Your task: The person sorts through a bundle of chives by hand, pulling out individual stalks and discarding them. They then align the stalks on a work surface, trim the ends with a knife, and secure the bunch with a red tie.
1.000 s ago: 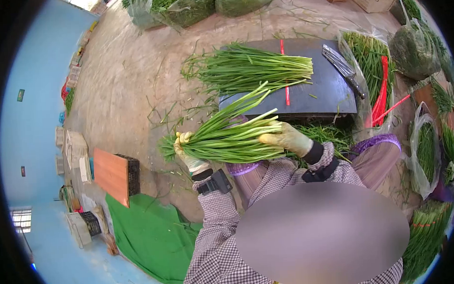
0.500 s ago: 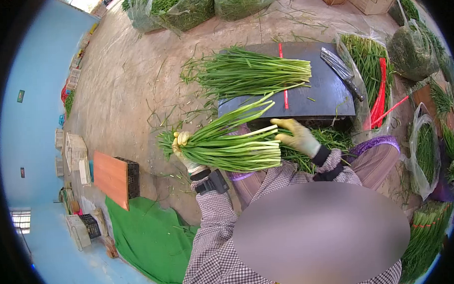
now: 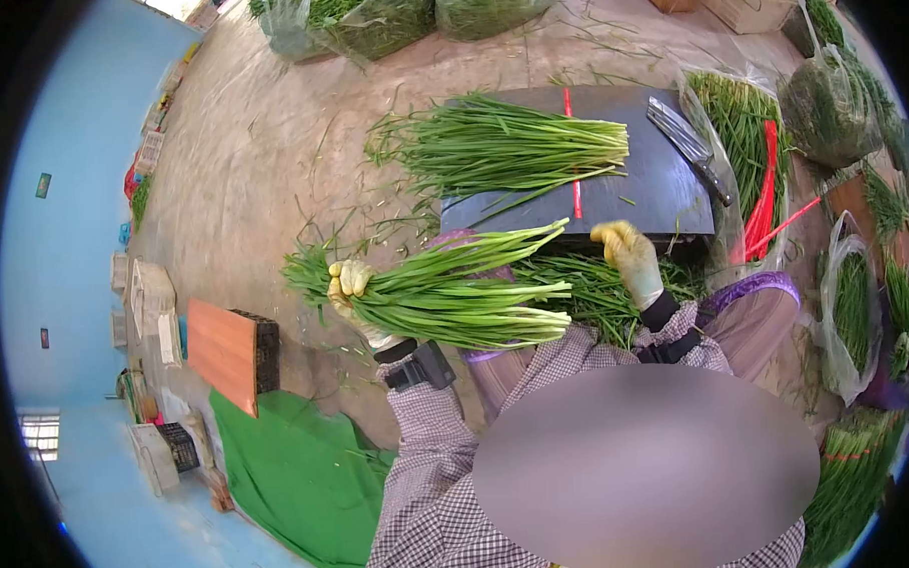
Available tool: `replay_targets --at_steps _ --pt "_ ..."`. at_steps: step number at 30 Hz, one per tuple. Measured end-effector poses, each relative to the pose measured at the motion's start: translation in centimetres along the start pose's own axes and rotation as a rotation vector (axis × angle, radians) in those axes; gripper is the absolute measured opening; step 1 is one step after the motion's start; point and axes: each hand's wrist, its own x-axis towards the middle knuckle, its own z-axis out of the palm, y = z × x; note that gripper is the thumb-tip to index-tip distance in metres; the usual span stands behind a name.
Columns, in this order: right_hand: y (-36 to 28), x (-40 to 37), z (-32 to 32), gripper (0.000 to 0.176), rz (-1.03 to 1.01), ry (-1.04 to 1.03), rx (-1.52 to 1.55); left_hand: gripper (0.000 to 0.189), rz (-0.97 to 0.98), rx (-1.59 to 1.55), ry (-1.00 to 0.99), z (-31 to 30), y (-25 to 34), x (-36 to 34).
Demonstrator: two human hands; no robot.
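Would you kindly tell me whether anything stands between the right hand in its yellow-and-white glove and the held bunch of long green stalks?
Nothing visible does: an open gap separates the right hand from the bunch gripped by the left hand. Loose green stalks appear to lie below.

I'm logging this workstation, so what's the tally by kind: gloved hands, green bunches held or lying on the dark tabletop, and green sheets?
Gloved hands: 2 (left hand, right hand)
Green bunches: 2 (held bunch, tabletop bunch)
Green sheet: 1
Total: 5
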Motion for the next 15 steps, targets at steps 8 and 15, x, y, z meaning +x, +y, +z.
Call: replay_targets --at_steps 8,15 --pt "-6.2 0.1 5.7 0.034 -0.334 -0.59 -0.733 0.005 -0.057 -0.03 -0.16 2.8 -1.4 1.1" --pt "-1.6 -4.4 -0.8 0.019 -0.615 -0.407 -0.972 0.015 -0.113 -0.051 -0.348 5.6 -2.6 0.2"
